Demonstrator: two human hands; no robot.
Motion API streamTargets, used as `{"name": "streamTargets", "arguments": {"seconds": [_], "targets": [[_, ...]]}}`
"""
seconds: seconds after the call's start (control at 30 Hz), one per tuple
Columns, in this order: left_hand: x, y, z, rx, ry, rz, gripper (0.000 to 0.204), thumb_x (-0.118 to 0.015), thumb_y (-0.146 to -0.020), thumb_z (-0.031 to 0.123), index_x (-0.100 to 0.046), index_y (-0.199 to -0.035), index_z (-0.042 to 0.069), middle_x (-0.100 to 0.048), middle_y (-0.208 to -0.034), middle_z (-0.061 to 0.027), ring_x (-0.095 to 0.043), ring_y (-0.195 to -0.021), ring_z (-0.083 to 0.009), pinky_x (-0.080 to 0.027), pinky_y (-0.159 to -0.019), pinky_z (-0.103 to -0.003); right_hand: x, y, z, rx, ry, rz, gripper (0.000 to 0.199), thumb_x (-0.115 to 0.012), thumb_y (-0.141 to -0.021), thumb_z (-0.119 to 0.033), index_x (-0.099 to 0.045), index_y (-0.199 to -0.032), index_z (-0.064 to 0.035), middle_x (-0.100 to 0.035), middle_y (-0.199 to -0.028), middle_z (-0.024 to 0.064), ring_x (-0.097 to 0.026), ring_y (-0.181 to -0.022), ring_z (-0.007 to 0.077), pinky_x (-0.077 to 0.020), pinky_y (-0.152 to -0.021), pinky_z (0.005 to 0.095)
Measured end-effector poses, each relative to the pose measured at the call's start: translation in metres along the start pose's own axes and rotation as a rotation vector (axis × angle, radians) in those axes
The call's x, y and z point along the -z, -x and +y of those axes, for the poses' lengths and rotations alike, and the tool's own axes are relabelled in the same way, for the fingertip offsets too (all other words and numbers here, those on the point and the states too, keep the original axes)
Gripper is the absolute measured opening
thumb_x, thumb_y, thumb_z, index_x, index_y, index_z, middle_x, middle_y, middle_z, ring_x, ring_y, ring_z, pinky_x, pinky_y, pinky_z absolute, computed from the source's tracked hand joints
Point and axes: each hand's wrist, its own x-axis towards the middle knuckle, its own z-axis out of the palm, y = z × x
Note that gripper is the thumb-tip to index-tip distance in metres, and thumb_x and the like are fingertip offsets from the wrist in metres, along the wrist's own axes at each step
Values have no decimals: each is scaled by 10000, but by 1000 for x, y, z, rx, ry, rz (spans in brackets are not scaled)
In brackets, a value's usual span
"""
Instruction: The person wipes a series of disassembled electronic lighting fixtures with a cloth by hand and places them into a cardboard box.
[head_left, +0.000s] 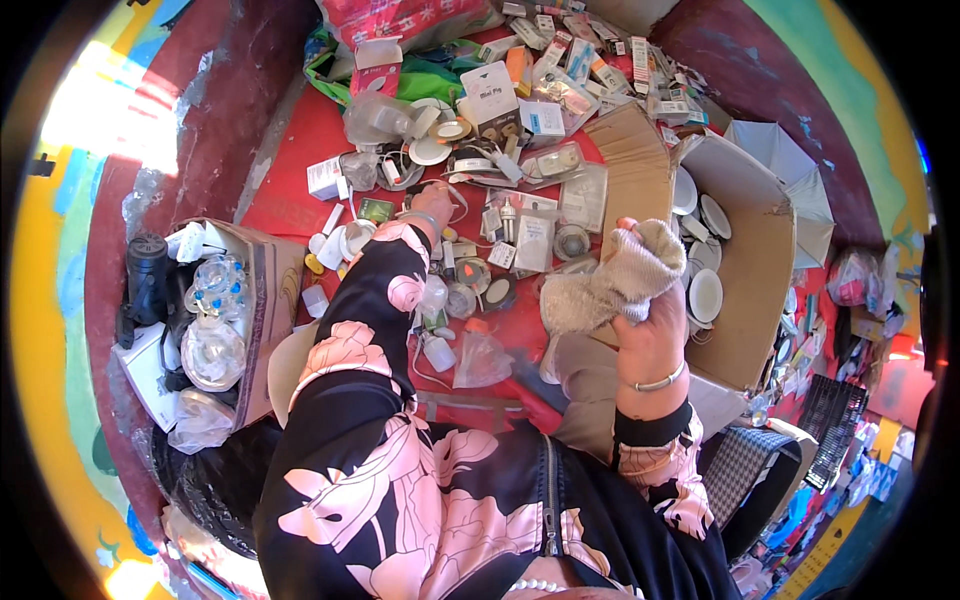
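Note:
My left hand (432, 203) reaches forward into a heap of small lamps and fittings on a red sheet. Its fingers are bent at the heap beside a thin white cord (461, 203), and what they grip is hidden. Just ahead of it are round white downlights (429, 151) with cords. My right hand (655, 335) is raised on the right, closed around a crumpled beige cloth (625, 280) that hangs toward the left. Below the hands lie a clear plastic bag (482, 360) and a small white bulb-like piece (438, 353).
An open cardboard box (745, 320) with round white lamps stands at right. Another box (275, 300) at left holds plastic-wrapped parts, beside a black cylindrical object (148, 265). Small cartons (580, 60) pile up at the back. Dark red walls (235, 90) rise at both sides.

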Motion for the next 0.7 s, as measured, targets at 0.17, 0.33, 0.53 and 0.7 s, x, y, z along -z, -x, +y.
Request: {"name": "streamTargets", "arguments": {"seconds": [0.17,0.33,0.53,0.7], "targets": [[77,12,29,-411,-589,19,343,-577,-790,153,-551,-1055,-63,-608,-986,-258,-596,-973,-378,-513,-782,-412,18,-8,-12,21,-56,27,231,-538,-887,-186,-591,-1026,-10,-639,-908,99,-641,-807,217,-537,-707,341],[131,34,30,118,109,-210,352,-611,-733,207,-648,-1025,15,-620,-1062,-213,-604,-1009,-319,-465,-875,-376,36,-23,-17,-11,-57,-47,203,-506,-903,-214,-597,-1035,-89,-646,-971,88,-641,-849,244,-549,-729,413],[168,79,32,306,1211,-200,234,-583,-661,-39,-628,-890,-20,-621,-761,-64,-603,-695,-154,-494,-618,-289,54,-41,-32,56,-87,-61,200,-507,-895,-174,-609,-1007,-44,-660,-913,82,-651,-791,226,-543,-685,336],[244,133,52,79,1589,-25,310,-563,-731,-51,-572,-1039,-24,-622,-920,-68,-616,-815,-172,-505,-740,-296,48,-52,-36,139,-96,-32,262,-449,-942,-237,-594,-1049,-48,-649,-951,82,-642,-788,211,-530,-681,328]]}}
